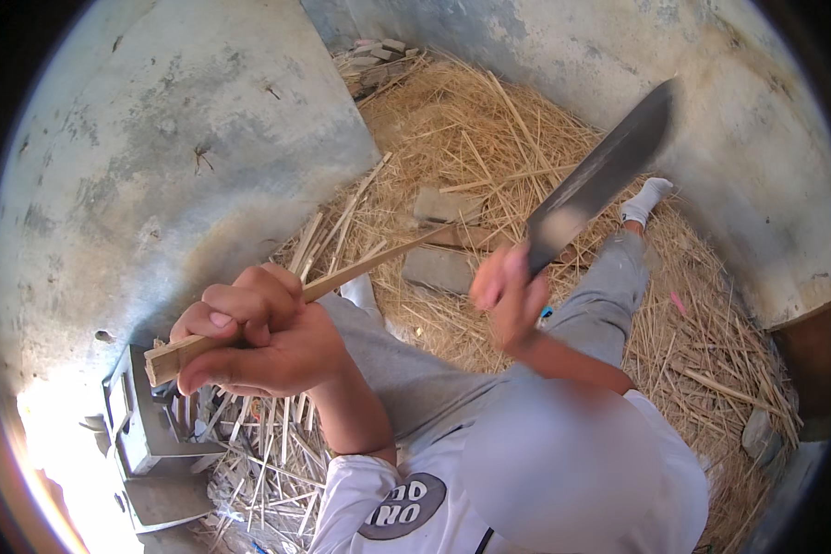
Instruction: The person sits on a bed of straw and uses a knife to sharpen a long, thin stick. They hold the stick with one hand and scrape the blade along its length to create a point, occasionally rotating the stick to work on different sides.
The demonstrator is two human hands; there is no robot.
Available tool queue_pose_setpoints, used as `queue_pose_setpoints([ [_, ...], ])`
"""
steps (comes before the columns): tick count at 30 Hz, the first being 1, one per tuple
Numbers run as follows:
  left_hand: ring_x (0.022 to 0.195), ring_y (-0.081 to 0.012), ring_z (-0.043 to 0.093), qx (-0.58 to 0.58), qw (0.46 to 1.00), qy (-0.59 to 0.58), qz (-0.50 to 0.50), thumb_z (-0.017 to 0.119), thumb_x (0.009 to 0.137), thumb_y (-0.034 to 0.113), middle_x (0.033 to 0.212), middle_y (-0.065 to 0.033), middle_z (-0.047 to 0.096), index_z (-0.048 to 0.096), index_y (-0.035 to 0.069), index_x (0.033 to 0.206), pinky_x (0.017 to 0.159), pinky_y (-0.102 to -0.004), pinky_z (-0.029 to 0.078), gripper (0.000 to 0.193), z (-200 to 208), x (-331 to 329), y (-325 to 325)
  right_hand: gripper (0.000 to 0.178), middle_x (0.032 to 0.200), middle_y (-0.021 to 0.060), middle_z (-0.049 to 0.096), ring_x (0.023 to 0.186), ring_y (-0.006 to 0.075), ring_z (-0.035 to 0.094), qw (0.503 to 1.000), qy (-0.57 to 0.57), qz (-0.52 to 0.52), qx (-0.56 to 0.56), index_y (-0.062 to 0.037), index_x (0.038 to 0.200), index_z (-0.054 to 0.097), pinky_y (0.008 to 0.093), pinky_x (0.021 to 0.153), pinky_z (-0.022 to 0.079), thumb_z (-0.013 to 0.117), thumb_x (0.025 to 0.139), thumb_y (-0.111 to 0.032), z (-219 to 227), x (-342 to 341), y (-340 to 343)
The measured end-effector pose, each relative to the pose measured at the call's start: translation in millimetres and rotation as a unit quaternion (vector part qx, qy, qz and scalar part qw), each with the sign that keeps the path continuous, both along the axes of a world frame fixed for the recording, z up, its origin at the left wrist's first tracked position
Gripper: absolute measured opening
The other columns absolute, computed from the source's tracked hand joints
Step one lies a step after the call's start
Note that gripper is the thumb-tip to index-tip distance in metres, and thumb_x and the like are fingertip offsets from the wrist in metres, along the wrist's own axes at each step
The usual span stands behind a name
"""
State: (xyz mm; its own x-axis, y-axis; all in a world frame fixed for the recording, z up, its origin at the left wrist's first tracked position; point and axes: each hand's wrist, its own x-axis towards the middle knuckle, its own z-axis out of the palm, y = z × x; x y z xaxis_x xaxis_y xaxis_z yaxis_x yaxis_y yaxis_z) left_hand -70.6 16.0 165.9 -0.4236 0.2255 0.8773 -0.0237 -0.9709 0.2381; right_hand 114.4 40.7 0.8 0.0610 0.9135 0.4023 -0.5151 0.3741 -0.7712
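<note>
I saw the left hand (263,328) at the near end of a long strip of wood (369,270), its fingers curled and clamped on it, with a squarish, rough-cut end jutting past them. The strip was pale, narrow and straight-edged, and it ran away toward the flat, dusty blocks (437,269) on the floor; I could not tell whether its far tip touched one. The right hand (511,295), slightly blurred, had its fingers closed round the handle end of a big knife (609,171). The blade was broad, dark and smooth, paler near its base, with a curved, blurry tip, and it slanted up and away, well apart from the strip. Below lay dry golden straw (462,106), coarse and tangled, and stiff, pale slivers (277,452) were scattered on the left. The wall (194,102) looked hard, bluish grey and patchily stained. I also made out soft grey trousers (388,365) and a white sock (649,196).
</note>
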Motion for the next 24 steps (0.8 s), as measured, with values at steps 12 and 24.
queue_pose_setpoints([
  [12,0.040,-0.0054,0.022,-0.019,0.997,-0.018,0.070,0.028,0.101,0.059,0.054,0.0032,0.034,0.051,0.010,0.094,0.036,-0.0215,0.021,0.055,8,6,13,0.036,0.063,-0.0011,0.049,0.054,0.0094,0.043,0.936,-0.303,0.109,-0.142,-0.0040,0.098,0.054,0.0269,0.050,0.036,0.048,0.102,-0.040,68,32,-26],
  [24,0.040,-0.0062,0.024,0.000,0.999,0.019,0.028,0.030,0.101,0.057,0.054,0.0028,0.034,0.050,0.007,0.094,0.035,-0.0217,0.023,0.054,4,22,12,0.039,0.061,0.0030,0.051,0.051,0.0159,0.050,0.904,-0.415,0.064,-0.083,-0.0075,0.089,0.053,0.0297,0.047,0.039,0.043,0.103,-0.043,-15,-6,-36],
])
